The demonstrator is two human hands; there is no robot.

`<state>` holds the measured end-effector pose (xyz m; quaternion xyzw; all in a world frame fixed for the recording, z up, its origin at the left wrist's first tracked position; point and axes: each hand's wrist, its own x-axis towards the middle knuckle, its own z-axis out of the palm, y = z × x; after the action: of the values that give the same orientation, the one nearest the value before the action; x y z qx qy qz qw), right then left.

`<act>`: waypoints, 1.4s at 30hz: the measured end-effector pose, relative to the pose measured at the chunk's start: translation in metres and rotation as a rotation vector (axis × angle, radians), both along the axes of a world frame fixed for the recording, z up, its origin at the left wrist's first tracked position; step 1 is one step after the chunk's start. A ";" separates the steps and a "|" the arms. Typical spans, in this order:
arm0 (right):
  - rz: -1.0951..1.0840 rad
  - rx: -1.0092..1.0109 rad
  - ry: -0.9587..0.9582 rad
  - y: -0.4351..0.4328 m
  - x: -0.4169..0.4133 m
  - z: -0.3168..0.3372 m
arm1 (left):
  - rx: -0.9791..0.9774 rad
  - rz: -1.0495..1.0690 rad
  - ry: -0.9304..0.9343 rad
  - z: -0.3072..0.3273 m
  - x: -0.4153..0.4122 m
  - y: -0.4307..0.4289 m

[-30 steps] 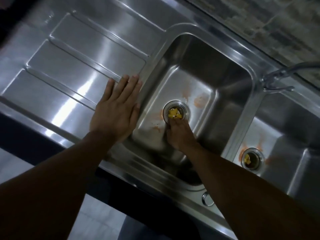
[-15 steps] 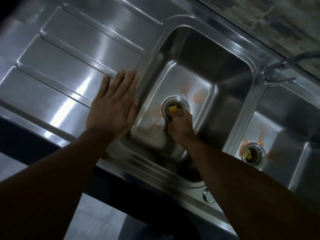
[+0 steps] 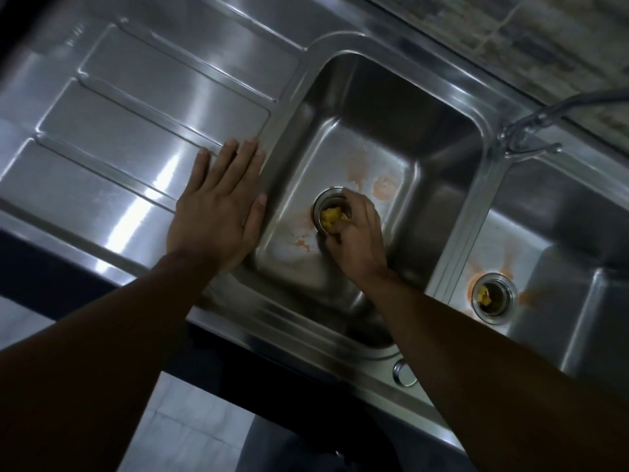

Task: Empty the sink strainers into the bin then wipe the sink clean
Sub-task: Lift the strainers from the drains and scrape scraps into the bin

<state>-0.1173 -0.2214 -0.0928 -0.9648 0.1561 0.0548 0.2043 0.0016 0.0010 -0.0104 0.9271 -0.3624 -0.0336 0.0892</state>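
Down at the left basin's drain, the right hand (image 3: 357,236) curls over the strainer (image 3: 322,200) — seemingly pinching its rim; the left hand (image 3: 218,206) lies flat on the drainboard (image 3: 136,131). Lift it level — keeping the yellow scraps (image 3: 330,218) inside.

No readable txt, labels, brands or nos. on sink (image 3: 391,107) or elsewhere.

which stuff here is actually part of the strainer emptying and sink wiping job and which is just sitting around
Part of the job:
left strainer with yellow scraps, gripped by the right hand
right strainer, also holding scraps
orange stains on the basin floor

Just there:
tap
drainboard, where the left hand rests flat
tiled wall
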 end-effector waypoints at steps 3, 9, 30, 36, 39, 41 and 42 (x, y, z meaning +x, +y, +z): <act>0.010 0.018 0.099 0.003 -0.003 0.006 | -0.013 -0.006 -0.005 -0.001 0.000 0.000; 0.018 0.051 0.214 0.005 -0.012 0.022 | -0.021 -0.015 0.000 -0.004 0.001 0.001; -0.081 0.137 -0.067 -0.091 -0.138 0.149 | -0.061 -0.203 0.270 0.034 -0.133 -0.111; -0.164 0.060 -0.042 -0.140 -0.197 0.138 | -0.105 -0.271 0.314 0.026 -0.185 -0.178; -0.170 0.071 0.029 -0.157 -0.218 0.125 | -0.070 -0.260 0.290 0.022 -0.197 -0.201; -0.166 0.073 0.060 -0.163 -0.228 0.114 | -0.049 -0.231 0.285 0.019 -0.201 -0.214; -0.159 0.086 0.072 -0.165 -0.232 0.108 | -0.041 -0.219 0.276 0.017 -0.201 -0.220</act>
<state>-0.3490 -0.3867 0.0153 -0.9372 0.2368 0.0796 0.2436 -0.1993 -0.2190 0.0064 0.8667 -0.4461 -0.1629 0.1528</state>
